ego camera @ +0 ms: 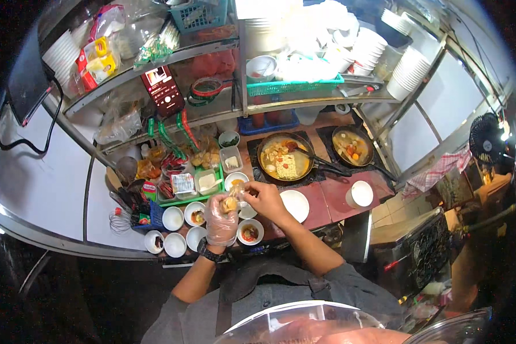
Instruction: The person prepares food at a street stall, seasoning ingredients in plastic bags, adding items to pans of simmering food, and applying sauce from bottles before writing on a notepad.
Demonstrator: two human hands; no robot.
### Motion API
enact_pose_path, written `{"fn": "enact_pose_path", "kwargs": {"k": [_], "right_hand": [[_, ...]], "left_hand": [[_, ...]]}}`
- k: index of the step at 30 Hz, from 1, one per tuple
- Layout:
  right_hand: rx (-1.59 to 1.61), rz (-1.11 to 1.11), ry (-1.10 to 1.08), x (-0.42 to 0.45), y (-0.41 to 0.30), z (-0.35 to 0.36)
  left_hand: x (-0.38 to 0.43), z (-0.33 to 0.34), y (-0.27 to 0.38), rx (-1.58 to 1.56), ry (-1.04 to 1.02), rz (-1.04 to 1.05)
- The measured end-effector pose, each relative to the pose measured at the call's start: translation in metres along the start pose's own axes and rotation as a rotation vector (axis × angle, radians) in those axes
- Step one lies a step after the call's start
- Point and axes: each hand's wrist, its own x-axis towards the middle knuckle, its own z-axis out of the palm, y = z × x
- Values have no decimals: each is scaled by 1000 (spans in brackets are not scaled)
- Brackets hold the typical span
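Note:
My left hand [220,225], in a clear plastic glove, holds a small clear plastic bag [230,204] with something yellowish-brown inside. My bare right hand [265,200] pinches the bag's upper end between thumb and fingertips. Just below is a white bowl with red and brown seasoning [250,232]; a bowl with orange contents [236,180] sits beyond the bag. Several small white bowls [175,244] stand to the left, some partly hidden by my left hand. Behind my right hand lies a white plate or bowl [294,205].
A frying pan [286,157] holds broth, a noodle block and a ladle; a smaller pan [351,146] holds soup. Their handles point towards the right front. A white cup [361,194] stands at right. A green tray [189,199] holds ingredients at left, below shelves and a phone [163,92].

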Motion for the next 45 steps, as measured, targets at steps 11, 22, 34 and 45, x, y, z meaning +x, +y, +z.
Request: {"fn": "enact_pose_path", "kwargs": {"k": [11, 22, 34, 45], "right_hand": [[247, 108, -17, -19, 21, 12], [-203, 185, 719, -94, 107, -133], [-605, -613, 454, 42, 129, -359], [-1354, -653, 143, 183, 176, -508]], "left_hand": [[18, -31, -26, -545, -389, -177], [135, -45, -109, 404, 82, 226], [-26, 144, 132, 150, -368, 264], [-85, 329, 61, 420, -344, 225]]}}
